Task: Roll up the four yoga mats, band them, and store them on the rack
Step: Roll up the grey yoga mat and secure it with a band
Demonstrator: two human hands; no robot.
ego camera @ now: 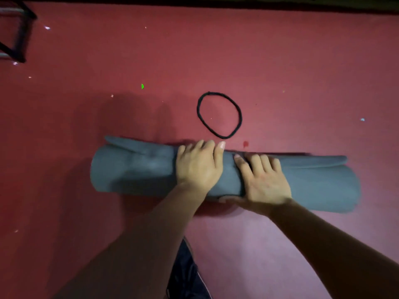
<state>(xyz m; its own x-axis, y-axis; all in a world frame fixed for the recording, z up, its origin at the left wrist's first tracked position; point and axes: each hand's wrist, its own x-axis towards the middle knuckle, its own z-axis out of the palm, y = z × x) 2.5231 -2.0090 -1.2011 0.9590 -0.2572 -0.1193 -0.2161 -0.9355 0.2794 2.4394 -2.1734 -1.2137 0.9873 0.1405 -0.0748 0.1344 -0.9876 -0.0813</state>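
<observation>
Dark trousers [185, 275]: at the bottom edge, between the forearms.
Right hand [264, 180]: fingers spread flat over the roll, thumb tucked under its near side.
Left hand [198, 167]: palm down, fingers curled over the far top.
Grey mat [133, 169]: rolled, lying crosswise on red floor [280, 61].
Black band [219, 115]: loose loop just beyond the roll.
Black frame [19, 33]: far left corner.

The rolled yoga mat [133, 169] is plain slate grey, unpatterned. The band [219, 115] beyond it is black, lying on a deep red floor [302, 72] dotted with pale specks. One speck [142, 86] is bright green.
</observation>
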